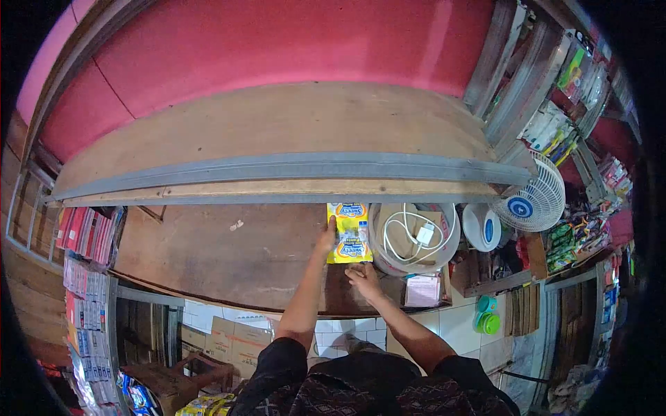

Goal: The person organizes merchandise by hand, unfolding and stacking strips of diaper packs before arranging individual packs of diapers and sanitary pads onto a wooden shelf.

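Note:
A yellow Sweety diaper pants packet [349, 243] is held over the right part of the wooden shelf. My left hand [326, 238] is closed on its left edge, with the thumb on the front. Just below the packet's bottom edge is my right hand [363, 280], its fingers bent and somewhat apart. Whether its fingertips touch the packet is hard to tell. Right of the packet stands a round clear plastic tub [449, 243] with a white cable [393, 223] and white charger [425, 234] inside.
An upper shelf with a grey metal edge [291, 168] runs above my hands. A white fan [544, 194] and packed goods stand at the right. A white box [422, 291] lies below the tub. Stacked packs [87, 232] line the left, and a green container [490, 324] is on the floor.

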`<state>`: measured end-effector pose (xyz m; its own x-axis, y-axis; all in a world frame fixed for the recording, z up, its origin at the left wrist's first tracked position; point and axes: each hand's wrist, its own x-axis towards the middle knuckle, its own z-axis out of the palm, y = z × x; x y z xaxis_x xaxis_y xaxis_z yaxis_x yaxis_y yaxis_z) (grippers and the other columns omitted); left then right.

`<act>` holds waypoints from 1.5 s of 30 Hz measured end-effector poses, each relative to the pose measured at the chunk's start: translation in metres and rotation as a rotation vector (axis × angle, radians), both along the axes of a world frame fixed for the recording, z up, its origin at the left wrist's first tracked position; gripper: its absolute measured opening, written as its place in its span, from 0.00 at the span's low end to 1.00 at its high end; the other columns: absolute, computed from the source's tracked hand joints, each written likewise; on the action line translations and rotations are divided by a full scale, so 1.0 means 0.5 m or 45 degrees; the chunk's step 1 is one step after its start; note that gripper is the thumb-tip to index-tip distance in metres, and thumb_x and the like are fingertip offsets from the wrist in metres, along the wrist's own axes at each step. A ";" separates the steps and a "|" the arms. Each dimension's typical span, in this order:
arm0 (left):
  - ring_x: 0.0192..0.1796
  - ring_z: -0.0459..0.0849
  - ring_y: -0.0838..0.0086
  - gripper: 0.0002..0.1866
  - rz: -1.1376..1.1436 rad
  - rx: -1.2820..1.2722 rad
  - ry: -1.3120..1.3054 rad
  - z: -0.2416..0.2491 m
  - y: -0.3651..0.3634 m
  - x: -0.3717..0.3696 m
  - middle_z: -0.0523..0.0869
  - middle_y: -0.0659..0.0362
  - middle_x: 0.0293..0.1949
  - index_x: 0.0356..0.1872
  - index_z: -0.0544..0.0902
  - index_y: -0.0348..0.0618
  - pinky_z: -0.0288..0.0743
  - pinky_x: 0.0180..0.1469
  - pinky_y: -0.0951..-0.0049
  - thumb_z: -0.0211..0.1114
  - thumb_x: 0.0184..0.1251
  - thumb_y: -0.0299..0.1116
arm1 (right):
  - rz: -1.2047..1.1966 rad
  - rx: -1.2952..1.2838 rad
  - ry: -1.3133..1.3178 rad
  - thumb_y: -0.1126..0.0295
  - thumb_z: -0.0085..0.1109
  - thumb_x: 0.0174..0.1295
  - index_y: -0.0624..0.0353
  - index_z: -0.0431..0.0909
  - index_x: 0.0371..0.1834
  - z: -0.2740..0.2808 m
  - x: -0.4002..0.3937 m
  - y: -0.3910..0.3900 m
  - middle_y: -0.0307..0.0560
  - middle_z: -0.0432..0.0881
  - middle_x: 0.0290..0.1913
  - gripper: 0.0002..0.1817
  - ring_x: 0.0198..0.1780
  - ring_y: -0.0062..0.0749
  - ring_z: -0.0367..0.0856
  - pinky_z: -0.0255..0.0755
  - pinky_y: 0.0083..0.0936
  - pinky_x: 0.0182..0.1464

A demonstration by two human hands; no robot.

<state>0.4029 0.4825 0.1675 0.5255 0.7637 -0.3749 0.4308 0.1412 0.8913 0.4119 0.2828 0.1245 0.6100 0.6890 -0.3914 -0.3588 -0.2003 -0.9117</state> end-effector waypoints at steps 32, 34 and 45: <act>0.54 0.84 0.53 0.35 0.788 0.068 -0.062 0.013 -0.365 -0.949 0.84 0.36 0.49 0.56 0.77 0.25 0.74 0.58 0.60 0.51 0.74 0.56 | 1.304 0.165 -0.362 0.82 0.55 0.60 0.66 0.68 0.62 0.067 -0.594 0.082 0.43 0.80 0.39 0.24 0.36 0.20 0.79 0.75 0.18 0.39; 0.51 0.85 0.54 0.31 0.952 0.080 -0.028 -0.001 -0.408 -1.045 0.86 0.40 0.49 0.57 0.79 0.31 0.75 0.56 0.61 0.54 0.73 0.53 | 1.504 0.246 -0.415 0.81 0.56 0.60 0.65 0.73 0.58 0.045 -0.692 0.091 0.40 0.80 0.34 0.21 0.35 0.18 0.79 0.74 0.17 0.39; 0.60 0.72 0.45 0.29 1.844 0.730 1.187 0.081 -0.691 -1.594 0.76 0.39 0.56 0.57 0.73 0.33 0.65 0.64 0.50 0.70 0.55 0.34 | 2.423 0.456 -0.855 0.70 0.61 0.60 0.65 0.77 0.53 0.130 -1.123 0.037 0.48 0.83 0.36 0.18 0.36 0.31 0.82 0.76 0.28 0.42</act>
